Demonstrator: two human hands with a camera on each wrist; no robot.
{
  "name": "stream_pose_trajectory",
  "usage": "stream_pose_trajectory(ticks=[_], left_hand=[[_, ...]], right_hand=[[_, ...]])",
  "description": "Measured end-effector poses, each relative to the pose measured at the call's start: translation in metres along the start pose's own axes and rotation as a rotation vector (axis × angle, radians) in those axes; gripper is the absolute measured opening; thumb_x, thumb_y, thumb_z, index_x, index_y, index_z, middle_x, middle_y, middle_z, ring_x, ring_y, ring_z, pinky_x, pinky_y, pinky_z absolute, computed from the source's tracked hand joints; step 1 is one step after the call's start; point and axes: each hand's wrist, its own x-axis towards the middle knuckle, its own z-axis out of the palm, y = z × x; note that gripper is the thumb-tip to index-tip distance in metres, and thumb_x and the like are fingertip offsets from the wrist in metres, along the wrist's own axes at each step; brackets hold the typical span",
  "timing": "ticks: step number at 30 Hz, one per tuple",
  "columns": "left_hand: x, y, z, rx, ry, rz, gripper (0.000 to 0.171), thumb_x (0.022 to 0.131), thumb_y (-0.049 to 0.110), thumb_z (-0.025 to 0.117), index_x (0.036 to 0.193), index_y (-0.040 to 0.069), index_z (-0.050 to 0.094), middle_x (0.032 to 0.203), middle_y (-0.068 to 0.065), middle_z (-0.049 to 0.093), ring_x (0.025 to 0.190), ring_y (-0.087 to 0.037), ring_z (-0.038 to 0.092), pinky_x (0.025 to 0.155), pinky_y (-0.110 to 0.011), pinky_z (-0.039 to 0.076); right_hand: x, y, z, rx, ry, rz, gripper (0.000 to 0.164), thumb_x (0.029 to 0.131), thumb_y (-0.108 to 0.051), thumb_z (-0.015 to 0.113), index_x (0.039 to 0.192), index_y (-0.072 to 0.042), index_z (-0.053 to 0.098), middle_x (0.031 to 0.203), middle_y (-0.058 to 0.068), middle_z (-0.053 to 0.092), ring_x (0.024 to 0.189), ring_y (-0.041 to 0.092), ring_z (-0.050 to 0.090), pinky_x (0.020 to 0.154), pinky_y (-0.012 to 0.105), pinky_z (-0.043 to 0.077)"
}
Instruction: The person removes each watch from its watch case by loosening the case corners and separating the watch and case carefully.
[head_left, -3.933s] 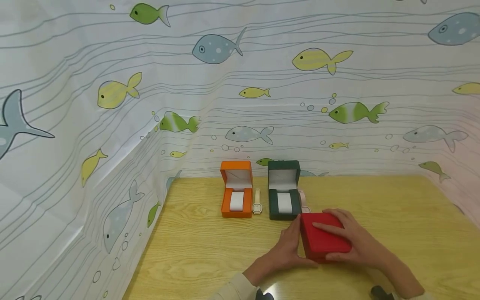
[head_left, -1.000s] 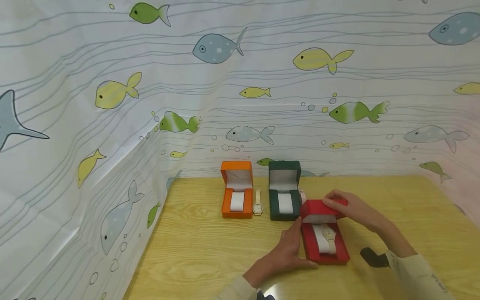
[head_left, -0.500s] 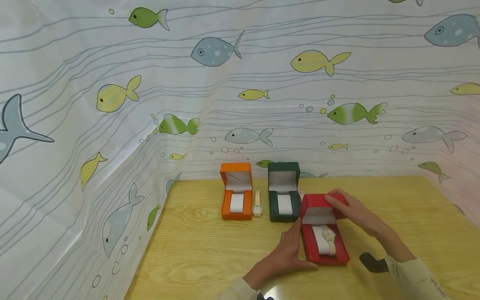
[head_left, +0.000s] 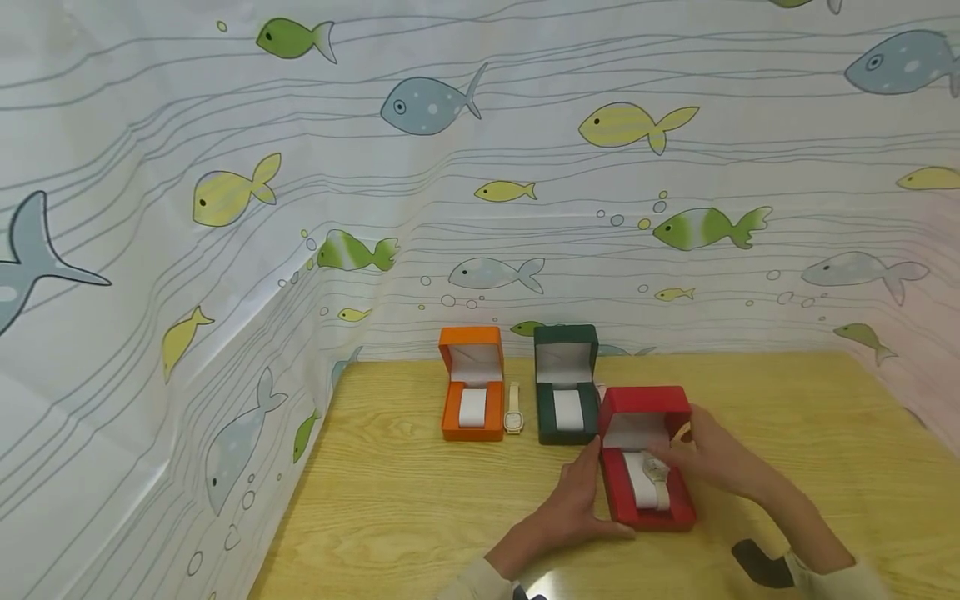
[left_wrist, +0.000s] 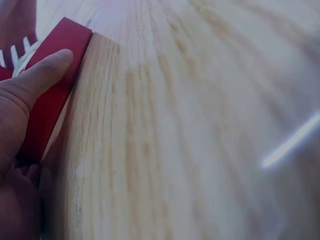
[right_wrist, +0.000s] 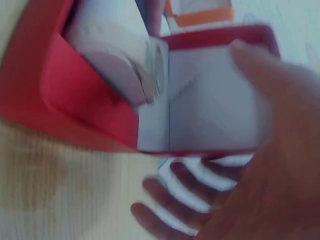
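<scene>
The red watch box (head_left: 645, 400) stands with its lid raised, and a pale-strapped wristwatch (head_left: 657, 471) sits round its white cushion. My left hand (head_left: 572, 510) holds the box at its near left corner, fingers along the side. In the left wrist view the left thumb (left_wrist: 50, 70) presses on the box's front wall. My right hand (head_left: 722, 457) is at the right of the raised lid, thumb reaching over the box near the watch. The right wrist view shows the right fingers (right_wrist: 170, 200) spread outside the lid with nothing in them.
An orange watch box (head_left: 471, 425) and a dark green watch box (head_left: 568, 429) stand lid-up behind, each with a white cushion. A cream-strapped watch (head_left: 513, 410) lies between them. Fish-patterned sheeting (head_left: 420, 183) backs the wooden table (head_left: 390, 500).
The red box's lid has gone from down to raised, showing the watch inside. My right hand has let go of the lid and moved down its right side. The left hand has hardly moved.
</scene>
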Motion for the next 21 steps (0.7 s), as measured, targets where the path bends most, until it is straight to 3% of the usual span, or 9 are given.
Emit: stream_pose_trajectory(ticks=[5, 8, 11, 17, 21], left_hand=[[0.0, 0.0, 0.0, -0.026, 0.009, 0.0, 0.125, 0.081, 0.05, 0.084, 0.165, 0.01, 0.001, 0.174, -0.009, 0.016, 0.16, -0.022, 0.023, 0.129, -0.045, 0.026], [-0.001, 0.0, -0.001, -0.044, 0.014, -0.009, 0.125, 0.08, 0.05, 0.085, 0.165, 0.012, 0.002, 0.174, -0.008, 0.017, 0.16, -0.021, 0.024, 0.129, -0.045, 0.025], [-0.001, -0.001, -0.001, -0.063, 0.014, -0.025, 0.125, 0.08, 0.051, 0.085, 0.166, 0.014, 0.002, 0.174, -0.006, 0.017, 0.16, -0.021, 0.024, 0.13, -0.044, 0.026], [0.0, -0.004, 0.003, -0.069, 0.027, -0.059, 0.125, 0.079, 0.052, 0.085, 0.166, 0.018, 0.003, 0.173, -0.002, 0.017, 0.157, -0.021, 0.028, 0.127, -0.044, 0.031], [0.001, -0.002, 0.006, -0.041, 0.047, -0.06, 0.124, 0.077, 0.053, 0.086, 0.166, 0.016, 0.007, 0.17, -0.004, 0.02, 0.151, -0.024, 0.035, 0.122, -0.04, 0.04]], right_hand=[[-0.009, -0.013, 0.01, -0.121, -0.034, 0.208, 0.076, 0.09, -0.048, 0.075, 0.132, 0.011, 0.051, 0.111, 0.017, 0.068, 0.094, 0.022, 0.059, 0.073, 0.033, 0.051], [-0.015, -0.019, 0.014, -0.174, -0.079, 0.31, 0.085, 0.091, -0.055, 0.07, 0.132, 0.016, 0.046, 0.099, 0.017, 0.065, 0.083, 0.02, 0.056, 0.066, 0.032, 0.048], [-0.019, -0.024, 0.021, -0.193, -0.082, 0.328, 0.08, 0.091, -0.055, 0.07, 0.127, 0.012, 0.048, 0.087, 0.01, 0.061, 0.075, 0.017, 0.053, 0.063, 0.031, 0.044], [-0.02, -0.033, 0.043, -0.249, -0.044, 0.311, 0.082, 0.086, -0.057, 0.074, 0.13, 0.007, 0.046, 0.103, 0.013, 0.065, 0.08, 0.018, 0.057, 0.067, 0.036, 0.052], [-0.02, -0.037, 0.056, -0.362, -0.015, 0.338, 0.081, 0.085, -0.053, 0.076, 0.129, 0.008, 0.046, 0.096, 0.014, 0.064, 0.073, 0.02, 0.055, 0.06, 0.035, 0.052]])
